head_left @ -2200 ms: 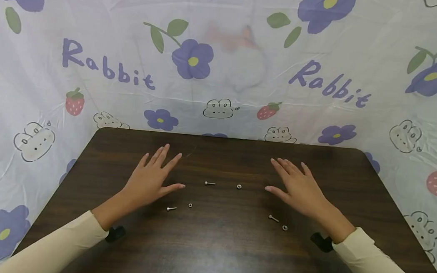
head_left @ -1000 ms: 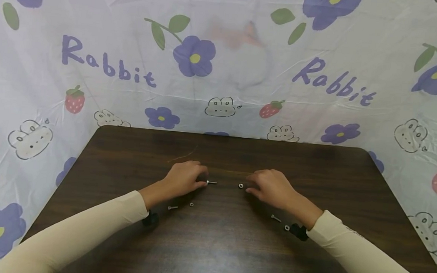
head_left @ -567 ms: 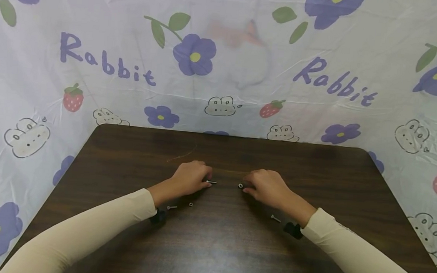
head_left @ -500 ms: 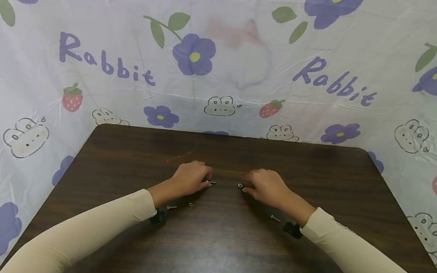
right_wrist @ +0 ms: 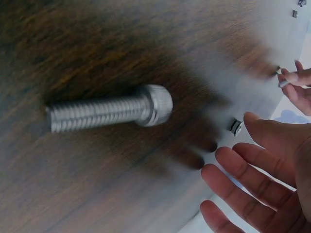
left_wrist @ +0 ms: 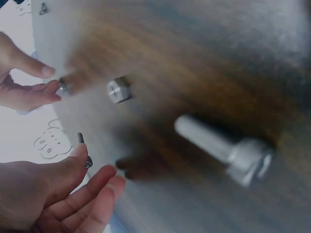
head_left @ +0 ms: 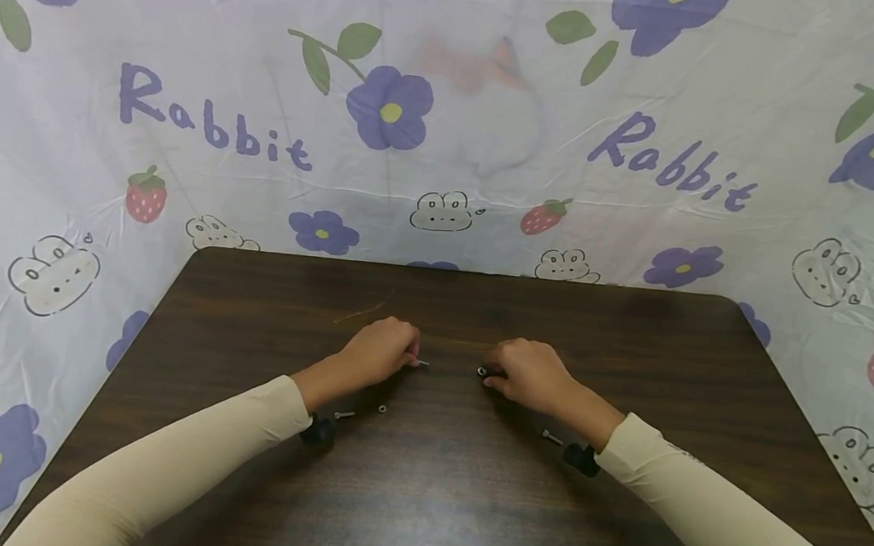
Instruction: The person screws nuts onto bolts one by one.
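Observation:
My left hand (head_left: 378,353) pinches a small metal bolt (head_left: 423,364) between thumb and fingers, just left of the table's middle. In the left wrist view the bolt's shank (left_wrist: 80,138) sticks out past the thumb, and its head shows below. My right hand (head_left: 534,374) hovers low beside a small metal nut (head_left: 481,372). The right wrist view shows that nut (right_wrist: 236,127) by the thumb tip, with the fingers spread and loosely bent around nothing. Whether the thumb touches the nut, I cannot tell.
Near the left wrist lie a second bolt (head_left: 344,415) and nut (head_left: 382,408). Another bolt (head_left: 551,437) lies by the right wrist. The dark wooden table (head_left: 424,489) has a patterned cloth (head_left: 460,141) behind it. A thin thread (head_left: 363,311) lies toward the back.
Both hands came inward from wide apart. The left fingers took hold of the bolt, which has shifted slightly within the last half second. The right hand closed in on the nut, which stays put.

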A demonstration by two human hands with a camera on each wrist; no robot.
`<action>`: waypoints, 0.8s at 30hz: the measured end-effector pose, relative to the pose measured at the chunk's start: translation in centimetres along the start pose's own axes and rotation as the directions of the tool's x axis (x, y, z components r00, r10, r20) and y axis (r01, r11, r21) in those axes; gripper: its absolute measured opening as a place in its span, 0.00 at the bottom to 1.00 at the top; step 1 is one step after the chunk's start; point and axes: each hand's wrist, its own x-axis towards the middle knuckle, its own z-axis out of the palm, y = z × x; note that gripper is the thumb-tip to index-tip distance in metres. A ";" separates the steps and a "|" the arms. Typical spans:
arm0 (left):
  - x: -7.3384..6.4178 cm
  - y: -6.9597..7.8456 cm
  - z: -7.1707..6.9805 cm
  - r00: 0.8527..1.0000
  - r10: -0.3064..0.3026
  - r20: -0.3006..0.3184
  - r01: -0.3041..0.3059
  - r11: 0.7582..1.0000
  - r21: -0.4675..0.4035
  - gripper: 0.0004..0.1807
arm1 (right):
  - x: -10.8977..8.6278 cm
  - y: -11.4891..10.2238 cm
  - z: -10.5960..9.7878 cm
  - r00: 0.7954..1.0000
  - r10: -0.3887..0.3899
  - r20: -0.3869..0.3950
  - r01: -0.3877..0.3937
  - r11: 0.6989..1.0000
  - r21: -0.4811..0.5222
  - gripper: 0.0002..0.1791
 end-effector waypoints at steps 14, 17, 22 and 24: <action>-1.3 0.6 -1.7 0.998 0.034 -0.046 -0.048 0.926 -0.375 0.06 | 0.6 -0.1 0.7 0.997 -0.049 -0.062 0.049 0.999 0.001 0.05; -1.8 0.9 -1.9 0.998 0.030 -0.059 -0.051 0.916 -0.397 0.05 | 0.6 -0.2 0.8 0.996 -0.044 -0.081 0.044 0.999 -0.010 0.06; -2.3 1.2 -2.1 0.998 0.014 -0.069 -0.041 0.909 -0.414 0.05 | 0.7 -0.3 1.0 0.992 -0.038 -0.117 0.038 0.999 -0.003 0.04; -2.5 1.3 -2.2 0.997 0.011 -0.075 -0.041 0.909 -0.415 0.05 | 0.7 -0.3 1.0 0.991 -0.031 -0.127 0.031 1.000 0.001 0.03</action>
